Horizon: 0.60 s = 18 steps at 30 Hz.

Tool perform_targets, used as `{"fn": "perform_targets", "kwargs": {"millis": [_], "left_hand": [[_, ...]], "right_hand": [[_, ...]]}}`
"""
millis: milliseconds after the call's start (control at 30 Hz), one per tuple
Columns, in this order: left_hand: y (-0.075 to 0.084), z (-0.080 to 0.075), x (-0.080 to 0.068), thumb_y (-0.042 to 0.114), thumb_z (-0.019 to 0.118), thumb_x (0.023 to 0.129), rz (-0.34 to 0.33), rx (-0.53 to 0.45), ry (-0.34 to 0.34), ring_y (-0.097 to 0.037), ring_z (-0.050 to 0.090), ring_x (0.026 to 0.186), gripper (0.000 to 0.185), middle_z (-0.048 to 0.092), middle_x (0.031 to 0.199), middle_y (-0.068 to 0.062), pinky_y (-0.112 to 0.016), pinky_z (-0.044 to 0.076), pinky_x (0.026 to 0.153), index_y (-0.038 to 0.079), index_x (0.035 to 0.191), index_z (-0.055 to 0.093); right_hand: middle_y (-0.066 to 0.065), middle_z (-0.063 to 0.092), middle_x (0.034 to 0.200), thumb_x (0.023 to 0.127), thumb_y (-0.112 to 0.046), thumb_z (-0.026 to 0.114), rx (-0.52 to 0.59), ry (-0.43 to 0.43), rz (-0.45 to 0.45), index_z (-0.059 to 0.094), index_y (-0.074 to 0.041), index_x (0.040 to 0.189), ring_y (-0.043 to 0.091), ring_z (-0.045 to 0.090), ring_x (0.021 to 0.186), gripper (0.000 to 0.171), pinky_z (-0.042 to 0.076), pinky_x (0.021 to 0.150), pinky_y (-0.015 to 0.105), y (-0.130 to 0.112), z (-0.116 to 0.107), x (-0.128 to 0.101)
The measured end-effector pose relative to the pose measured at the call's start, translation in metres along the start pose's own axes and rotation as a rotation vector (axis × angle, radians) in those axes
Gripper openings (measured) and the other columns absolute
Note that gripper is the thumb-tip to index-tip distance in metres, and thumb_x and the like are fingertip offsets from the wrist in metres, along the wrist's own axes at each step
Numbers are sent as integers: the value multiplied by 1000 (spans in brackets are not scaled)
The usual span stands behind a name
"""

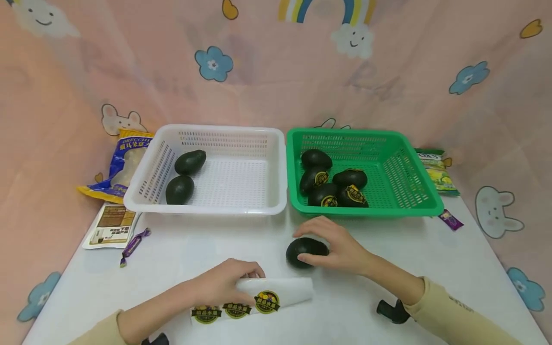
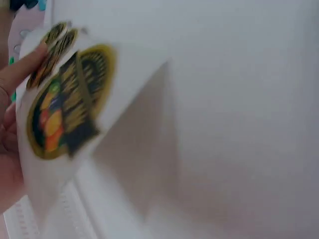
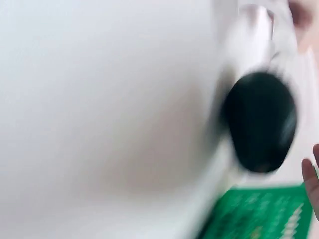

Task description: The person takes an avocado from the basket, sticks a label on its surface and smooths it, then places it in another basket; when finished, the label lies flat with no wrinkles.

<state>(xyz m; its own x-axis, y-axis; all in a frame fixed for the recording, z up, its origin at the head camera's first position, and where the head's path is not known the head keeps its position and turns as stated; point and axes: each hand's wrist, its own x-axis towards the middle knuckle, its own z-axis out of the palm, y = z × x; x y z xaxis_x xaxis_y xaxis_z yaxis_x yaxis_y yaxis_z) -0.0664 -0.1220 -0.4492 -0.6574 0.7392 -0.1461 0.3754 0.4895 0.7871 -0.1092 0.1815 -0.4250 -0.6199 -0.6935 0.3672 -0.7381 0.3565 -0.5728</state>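
Observation:
My left hand (image 1: 228,285) pinches a white sheet of round fruit stickers (image 1: 293,290), thumb in front and fingers behind. Three black-and-gold stickers show along the sheet, and one is large in the left wrist view (image 2: 70,102). On the table, a dark avocado (image 1: 305,251) lies on its side with no sticker visible. My right hand (image 1: 340,247) is spread around it, thumb at the near side and fingers over the far side. In the right wrist view, a gap shows between the fingertips (image 3: 309,174) and the avocado (image 3: 261,122).
A white basket (image 1: 207,209) at back left holds two plain avocados. Beside it, a green basket (image 1: 401,211) holds several avocados, most with stickers showing. Snack bags (image 1: 114,167) and a purple candy (image 1: 134,245) lie left; a green packet (image 1: 440,172) and another candy (image 1: 451,220) lie right.

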Motion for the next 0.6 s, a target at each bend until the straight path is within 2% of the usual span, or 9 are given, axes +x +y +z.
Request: {"fn": "perform_targets", "kwargs": {"millis": [100,200,300,400,500,600], "left_hand": [[3,-10,10,22,82,80,-2,-215,-56,-4,64,78,32,69,87,13,-23,52,73,18,108,67],[10,-16,19,17,79,83,-53,-401,-130,-13,69,75,32,73,90,3,-27,56,69,12,112,67],[15,-17,25,11,76,85,-102,-579,-196,-18,70,78,38,73,97,-6,-29,57,69,6,120,63],[17,-18,28,5,73,86,-132,-737,-228,-18,70,83,44,72,102,-13,-28,57,73,1,127,57],[18,-18,29,2,69,88,-132,-858,-249,-18,70,84,49,70,105,-18,-27,57,73,-2,133,51],[18,-19,29,3,67,90,-131,-932,-271,-19,71,84,54,70,106,-20,-29,57,71,1,139,46]], "right_hand": [[-12,64,106,81,-29,81,-15,36,-187,68,-21,109,8,53,101,31,45,87,22,-20,9,1],[-13,62,103,80,-34,81,-109,36,-263,70,-21,106,6,51,97,31,42,87,20,-34,17,0],[-12,61,103,78,-35,83,-194,77,-276,71,-21,106,8,52,97,33,40,85,21,-40,22,-4],[-12,61,103,77,-34,84,-206,106,-249,72,-21,103,9,51,98,32,38,84,23,-42,25,-8],[-13,61,106,78,-38,82,-193,107,-189,71,-23,106,8,50,101,33,38,86,25,-43,27,-12],[-14,61,106,79,-38,81,-162,107,-133,70,-25,104,8,49,103,30,38,87,27,-46,28,-14]]}}
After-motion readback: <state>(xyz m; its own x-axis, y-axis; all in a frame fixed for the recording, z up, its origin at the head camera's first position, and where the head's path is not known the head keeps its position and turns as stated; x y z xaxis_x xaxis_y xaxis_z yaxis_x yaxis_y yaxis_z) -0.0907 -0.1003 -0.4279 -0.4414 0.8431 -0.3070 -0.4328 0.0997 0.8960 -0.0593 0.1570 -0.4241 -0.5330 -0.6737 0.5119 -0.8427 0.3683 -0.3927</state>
